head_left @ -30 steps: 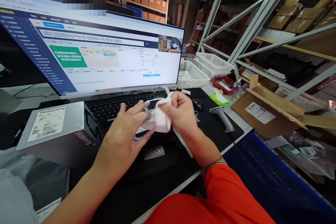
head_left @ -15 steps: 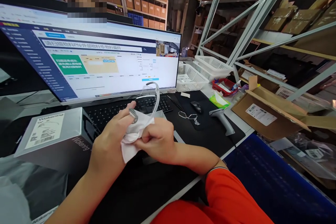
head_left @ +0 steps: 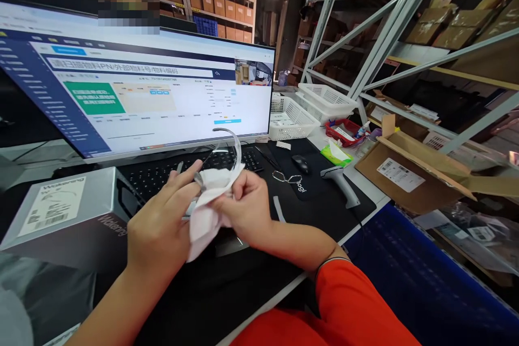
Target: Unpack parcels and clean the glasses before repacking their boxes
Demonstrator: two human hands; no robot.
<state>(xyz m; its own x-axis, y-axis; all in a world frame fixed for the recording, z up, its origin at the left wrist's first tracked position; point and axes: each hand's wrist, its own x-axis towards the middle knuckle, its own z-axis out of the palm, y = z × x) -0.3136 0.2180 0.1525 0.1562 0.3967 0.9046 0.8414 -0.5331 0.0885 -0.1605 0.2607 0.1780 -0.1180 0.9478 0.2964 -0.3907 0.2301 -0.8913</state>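
Observation:
Over the desk, my left hand (head_left: pixel 160 221) is closed around a headset with a curved translucent grey band (head_left: pixel 236 146); the band arches up in front of the monitor. Part of the headset is hidden by my fingers and by a white tissue (head_left: pixel 205 221). My right hand (head_left: pixel 250 208) pinches this tissue against the headset, and its loose end hangs between my hands. At left stands a grey box marked Wakening (head_left: pixel 65 211), with a white label on top. The keyboard (head_left: pixel 158 175) lies just behind my hands.
A large monitor (head_left: pixel 162 102) stands behind the keyboard. To the right lie eyeglasses (head_left: pixel 287 177), a mouse (head_left: pixel 300 163), a barcode scanner (head_left: pixel 343 186) and a green tissue pack (head_left: pixel 336 155). An open carton (head_left: pixel 409 173), white baskets (head_left: pixel 295 124) and a red basket (head_left: pixel 344 135) sit farther right.
My right hand has shifted up slightly, drawing the tissue along the headset. The tissue is more spread out, and the band has tilted a little. The whole view has shifted slightly.

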